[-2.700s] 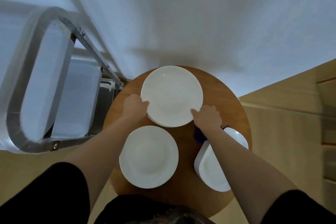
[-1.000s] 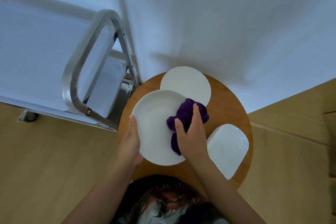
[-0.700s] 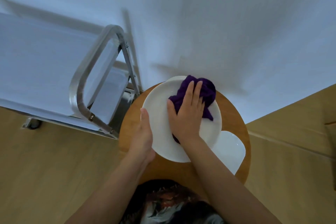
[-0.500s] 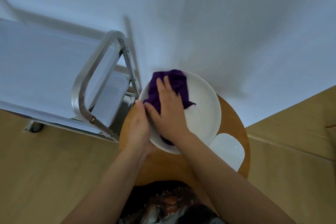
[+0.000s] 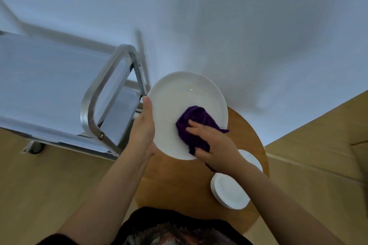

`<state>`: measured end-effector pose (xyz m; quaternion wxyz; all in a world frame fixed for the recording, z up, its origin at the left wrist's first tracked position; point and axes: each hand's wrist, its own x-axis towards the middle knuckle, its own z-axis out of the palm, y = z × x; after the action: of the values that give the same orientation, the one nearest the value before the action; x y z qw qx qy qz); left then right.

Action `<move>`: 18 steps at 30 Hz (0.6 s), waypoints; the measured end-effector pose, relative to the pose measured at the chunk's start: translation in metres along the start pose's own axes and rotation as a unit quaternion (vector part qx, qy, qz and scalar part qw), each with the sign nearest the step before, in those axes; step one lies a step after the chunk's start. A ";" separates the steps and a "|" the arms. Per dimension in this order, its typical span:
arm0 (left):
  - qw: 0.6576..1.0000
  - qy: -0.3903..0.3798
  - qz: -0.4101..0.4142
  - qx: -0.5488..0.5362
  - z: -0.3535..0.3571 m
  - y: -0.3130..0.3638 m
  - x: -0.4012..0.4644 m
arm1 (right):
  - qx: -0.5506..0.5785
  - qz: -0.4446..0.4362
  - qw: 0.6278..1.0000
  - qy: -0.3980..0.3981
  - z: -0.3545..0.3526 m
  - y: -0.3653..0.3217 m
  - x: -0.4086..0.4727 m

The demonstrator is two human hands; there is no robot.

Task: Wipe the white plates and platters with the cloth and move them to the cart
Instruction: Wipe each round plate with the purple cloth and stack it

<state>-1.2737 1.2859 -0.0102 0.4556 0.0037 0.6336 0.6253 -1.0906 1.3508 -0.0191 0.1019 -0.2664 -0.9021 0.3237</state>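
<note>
- Waiting left of the round table (image 5: 179, 189), the steel cart (image 5: 103, 113) is showing no plates on the shelves in view.
- Hovering above the table, a white plate (image 5: 179, 103) is getting wiped mid-job.
- Gripping its left rim, the left hand (image 5: 144, 131) is steadying it.
- Pressing the purple cloth (image 5: 196, 123) down, the right hand (image 5: 214, 148) is working with fingers closed over it.
- Sitting on the table's right, a white platter (image 5: 229, 193) and another dish (image 5: 251, 160) are waiting their turn.

Dining room: steel cart (image 5: 95, 105), plates (image 5: 229, 193)
</note>
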 end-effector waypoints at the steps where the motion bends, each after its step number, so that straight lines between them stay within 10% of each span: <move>1: 1.000 0.000 0.001 0.008 0.001 0.002 -0.001 | -0.036 0.008 0.999 0.016 -0.005 0.006 -0.003; 5: 0.997 -0.018 0.014 0.069 0.005 0.008 -0.007 | -0.208 0.026 0.969 0.129 -0.011 0.008 -0.002; 9: 0.996 -0.030 0.004 0.081 0.006 0.018 -0.012 | -0.118 0.011 0.937 0.329 -0.001 -0.020 -0.004; 15: 0.988 -0.093 -0.039 0.118 0.013 0.022 -0.019 | -0.065 -0.060 0.996 0.023 0.013 -0.056 0.012; 18: 0.982 -0.122 -0.046 0.140 0.010 0.025 -0.023 | -0.134 -0.123 0.983 0.030 -0.001 -0.052 0.028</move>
<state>-1.2687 1.2860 0.0243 0.5524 0.1143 0.6543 0.5037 -1.1348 1.3329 0.0152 0.1316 -0.1739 -0.9599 0.1762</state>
